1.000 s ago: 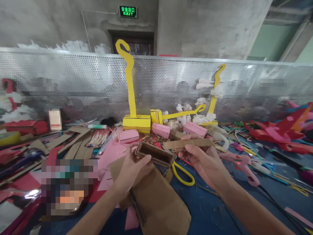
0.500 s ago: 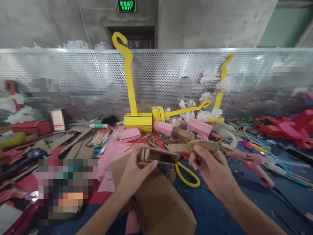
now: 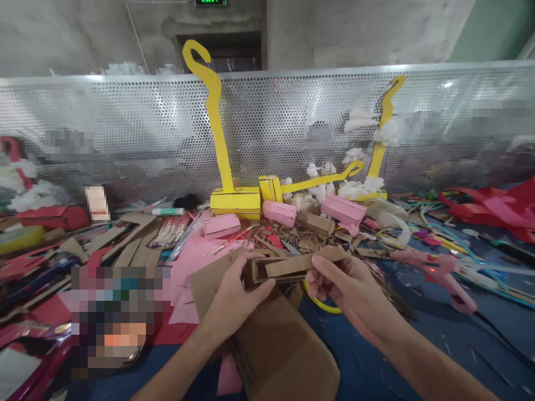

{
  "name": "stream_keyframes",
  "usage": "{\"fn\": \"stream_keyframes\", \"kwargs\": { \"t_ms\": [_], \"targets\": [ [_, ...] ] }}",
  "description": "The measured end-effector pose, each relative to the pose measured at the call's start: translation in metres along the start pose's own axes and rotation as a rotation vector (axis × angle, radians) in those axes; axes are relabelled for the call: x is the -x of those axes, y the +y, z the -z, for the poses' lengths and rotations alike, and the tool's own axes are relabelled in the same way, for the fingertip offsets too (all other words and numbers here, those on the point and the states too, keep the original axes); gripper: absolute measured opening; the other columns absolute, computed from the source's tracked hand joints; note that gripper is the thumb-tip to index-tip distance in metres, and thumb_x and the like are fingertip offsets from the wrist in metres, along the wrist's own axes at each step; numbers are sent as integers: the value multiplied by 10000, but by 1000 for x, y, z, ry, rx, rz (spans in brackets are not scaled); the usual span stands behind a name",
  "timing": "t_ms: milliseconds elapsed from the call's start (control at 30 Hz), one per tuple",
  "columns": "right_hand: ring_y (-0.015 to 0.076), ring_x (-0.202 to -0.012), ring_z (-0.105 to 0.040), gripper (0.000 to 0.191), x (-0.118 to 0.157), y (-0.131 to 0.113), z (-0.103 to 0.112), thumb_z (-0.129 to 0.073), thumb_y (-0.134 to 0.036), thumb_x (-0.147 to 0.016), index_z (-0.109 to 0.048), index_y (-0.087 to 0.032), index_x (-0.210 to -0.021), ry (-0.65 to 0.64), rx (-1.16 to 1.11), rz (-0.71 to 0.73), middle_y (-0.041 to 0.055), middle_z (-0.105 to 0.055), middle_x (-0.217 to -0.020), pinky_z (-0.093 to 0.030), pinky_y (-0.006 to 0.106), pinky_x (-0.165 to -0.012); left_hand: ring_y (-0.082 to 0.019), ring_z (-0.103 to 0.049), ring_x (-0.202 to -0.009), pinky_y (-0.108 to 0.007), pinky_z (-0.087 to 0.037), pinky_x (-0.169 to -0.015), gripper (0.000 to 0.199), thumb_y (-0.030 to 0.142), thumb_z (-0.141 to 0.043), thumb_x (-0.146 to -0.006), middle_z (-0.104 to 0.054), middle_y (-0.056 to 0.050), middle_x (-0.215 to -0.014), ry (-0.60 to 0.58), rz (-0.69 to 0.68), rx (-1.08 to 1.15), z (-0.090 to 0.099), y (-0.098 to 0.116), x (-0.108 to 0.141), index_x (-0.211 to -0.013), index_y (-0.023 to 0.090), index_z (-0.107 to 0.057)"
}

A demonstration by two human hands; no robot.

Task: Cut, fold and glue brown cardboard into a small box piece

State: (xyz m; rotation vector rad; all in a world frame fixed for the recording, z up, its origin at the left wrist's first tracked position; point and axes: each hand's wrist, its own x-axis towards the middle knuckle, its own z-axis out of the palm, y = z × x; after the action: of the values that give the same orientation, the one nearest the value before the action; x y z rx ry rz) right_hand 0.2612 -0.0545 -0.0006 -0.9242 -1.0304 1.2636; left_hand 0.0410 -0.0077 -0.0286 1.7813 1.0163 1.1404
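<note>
hands (image 3: 237,292) (image 3: 355,287): 2 | held box (image 3: 261,269): 1 | pink boxes (image 3: 221,226) (image 3: 280,213) (image 3: 343,210): 3 | yellow hooks (image 3: 218,139) (image 3: 317,182) (image 3: 377,159): 3 | glue gun (image 3: 438,267): 1

Dim, greyish light; glare spots on metal panel (image 3: 267,128); green sign (image 3: 211,2) glowing; worktop (image 3: 368,356) softly shadowed; red strips (image 3: 501,211) blurred; edges stretched; some patches pixelated.

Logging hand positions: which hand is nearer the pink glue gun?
Right. The right hand is left of the glue gun, holding a cardboard strip; the left hand is farther left, holding a cardboard box.
</note>
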Motion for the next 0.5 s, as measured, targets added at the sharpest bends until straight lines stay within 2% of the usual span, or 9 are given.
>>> {"fn": "stream_keyframes", "kwargs": {
  "t_ms": [133,200,367,500],
  "targets": [
    [153,-627,-697,332,2,6,-7,-891,-450,-710,-766,-150,-774,65,-166,-145,80,-770,-767,-518,234,-575,-251,-664,-1060,-366,-501,-948,376,240,-755,-792,-702,-65,-1159,17,-27,82,-3,2,0,-1135,231,-602],
    [141,-634,-691,322,2,9,-8,-908,-434,-690,-777,-150,-768,80,-199,-183,73,-767,-765,-510,211,-558,-252,-661,-1069,-360,-497,-952,362,233,-745,-798,-704,-62,-1146,19,-55,97,-4,2,0,-1128,234,-597],
    [102,-600,-640,325,2,17,-11,-923,-423,-679,-780,-146,-773,97,-252,-214,54,-738,-736,-447,170,-490,-268,-659,-1072,-362,-505,-921,382,224,-748,-759,-707,-60,-1106,28,-19,56,-5,2,1,-1096,226,-570],
    [99,-590,-626,353,1,22,-11,-917,-451,-682,-779,-137,-766,101,-202,-215,57,-731,-738,-428,175,-482,-273,-667,-1056,-374,-512,-899,384,201,-731,-732,-715,-63,-1075,34,19,16,-6,4,0,-1081,221,-572]
  ]
}}
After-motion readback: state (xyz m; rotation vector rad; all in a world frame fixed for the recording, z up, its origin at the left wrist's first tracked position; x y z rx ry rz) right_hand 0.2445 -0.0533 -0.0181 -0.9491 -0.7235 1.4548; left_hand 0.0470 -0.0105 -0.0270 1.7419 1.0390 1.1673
